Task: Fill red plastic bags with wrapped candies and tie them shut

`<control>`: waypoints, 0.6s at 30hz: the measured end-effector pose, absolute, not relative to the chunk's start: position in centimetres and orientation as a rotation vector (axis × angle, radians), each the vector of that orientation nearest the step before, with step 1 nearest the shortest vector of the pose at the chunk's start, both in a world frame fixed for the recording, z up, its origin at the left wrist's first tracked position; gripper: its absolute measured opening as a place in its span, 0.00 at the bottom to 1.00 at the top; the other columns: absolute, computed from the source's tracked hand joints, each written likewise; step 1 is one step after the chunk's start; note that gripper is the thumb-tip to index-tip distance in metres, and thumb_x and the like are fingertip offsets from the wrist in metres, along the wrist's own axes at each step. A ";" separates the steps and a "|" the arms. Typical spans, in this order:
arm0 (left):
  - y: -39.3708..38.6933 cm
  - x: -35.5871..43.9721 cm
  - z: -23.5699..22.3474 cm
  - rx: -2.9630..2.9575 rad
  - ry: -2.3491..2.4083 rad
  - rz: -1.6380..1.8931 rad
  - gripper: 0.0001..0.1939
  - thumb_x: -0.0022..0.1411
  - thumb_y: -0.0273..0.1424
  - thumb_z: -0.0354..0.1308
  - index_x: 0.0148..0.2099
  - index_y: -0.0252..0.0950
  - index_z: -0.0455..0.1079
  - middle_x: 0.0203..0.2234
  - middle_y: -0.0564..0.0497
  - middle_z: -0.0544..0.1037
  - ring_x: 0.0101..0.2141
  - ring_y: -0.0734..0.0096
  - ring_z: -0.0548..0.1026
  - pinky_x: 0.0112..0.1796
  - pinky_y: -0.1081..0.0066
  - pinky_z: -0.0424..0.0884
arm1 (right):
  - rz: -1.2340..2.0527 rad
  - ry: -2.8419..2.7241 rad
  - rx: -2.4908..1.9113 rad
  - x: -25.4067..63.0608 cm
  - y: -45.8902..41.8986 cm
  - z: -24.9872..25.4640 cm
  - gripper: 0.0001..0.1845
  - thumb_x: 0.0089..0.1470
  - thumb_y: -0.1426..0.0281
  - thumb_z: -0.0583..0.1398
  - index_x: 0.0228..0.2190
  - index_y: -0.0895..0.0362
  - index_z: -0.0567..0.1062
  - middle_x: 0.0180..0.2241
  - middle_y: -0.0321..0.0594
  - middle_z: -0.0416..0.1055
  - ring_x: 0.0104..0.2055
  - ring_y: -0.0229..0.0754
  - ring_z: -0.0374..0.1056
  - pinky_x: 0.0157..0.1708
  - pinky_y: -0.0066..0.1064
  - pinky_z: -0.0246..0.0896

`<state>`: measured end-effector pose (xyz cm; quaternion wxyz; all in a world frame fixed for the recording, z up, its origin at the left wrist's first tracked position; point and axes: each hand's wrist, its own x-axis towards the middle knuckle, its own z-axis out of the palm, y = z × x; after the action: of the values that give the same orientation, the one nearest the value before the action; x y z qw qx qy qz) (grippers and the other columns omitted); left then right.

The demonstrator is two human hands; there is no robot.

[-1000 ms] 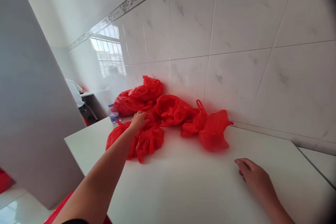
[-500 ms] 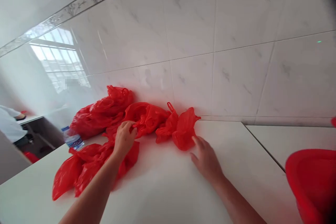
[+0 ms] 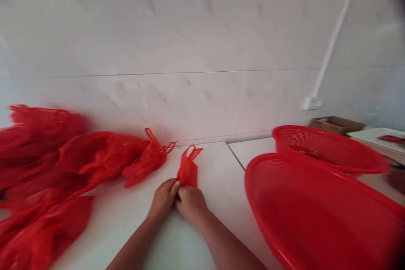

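Both hands meet low in the middle of the view, over the white tabletop. My left hand and my right hand are closed side by side on the lower end of a small red plastic bag. The bag's two loop handles point up, away from me. Hidden under the fingers is the rest of its bottom edge. Just to the left lies another red plastic bag with its handles raised.
A heap of crumpled red plastic bags covers the left side. At right stand a large red plastic basket and, behind it, a second red basket with small things inside. A cardboard box and a white pipe are farther back, by the tiled wall.
The view has swung right, bringing the baskets in. My right hand has taken hold of a small bag, and my left hand has left the heap and joined it there.
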<state>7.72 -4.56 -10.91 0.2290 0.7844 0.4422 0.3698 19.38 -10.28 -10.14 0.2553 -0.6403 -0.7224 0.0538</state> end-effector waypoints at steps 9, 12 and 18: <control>-3.7 5.1 -10.9 1.221 1.106 1.365 0.15 0.43 0.36 0.63 0.30 0.39 0.60 0.21 0.59 0.69 0.24 0.73 0.68 0.28 0.74 0.63 | 0.125 -1.767 -1.961 21.4 -11.4 -10.1 0.11 0.49 0.75 0.54 0.34 0.55 0.73 0.31 0.40 0.75 0.33 0.44 0.70 0.31 0.29 0.57; -4.2 4.7 -10.9 1.033 0.907 1.389 0.19 0.38 0.32 0.63 0.34 0.39 0.59 0.26 0.59 0.72 0.28 0.74 0.72 0.33 0.73 0.68 | 0.081 -1.539 -2.057 23.6 -11.4 -10.3 0.17 0.50 0.81 0.49 0.37 0.57 0.72 0.35 0.45 0.73 0.35 0.44 0.69 0.33 0.31 0.57; -6.2 4.7 -9.9 1.174 0.682 1.173 0.24 0.48 0.35 0.61 0.48 0.34 0.65 0.42 0.41 0.76 0.39 0.60 0.76 0.41 0.62 0.71 | 0.094 -1.358 -2.040 25.4 -10.9 -10.8 0.19 0.49 0.80 0.47 0.39 0.58 0.71 0.41 0.46 0.67 0.36 0.42 0.67 0.32 0.30 0.57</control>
<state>4.70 -6.24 -9.89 0.6240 0.5112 0.2972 0.5108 25.40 -10.94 -10.82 0.3377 -0.7829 -0.5213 0.0361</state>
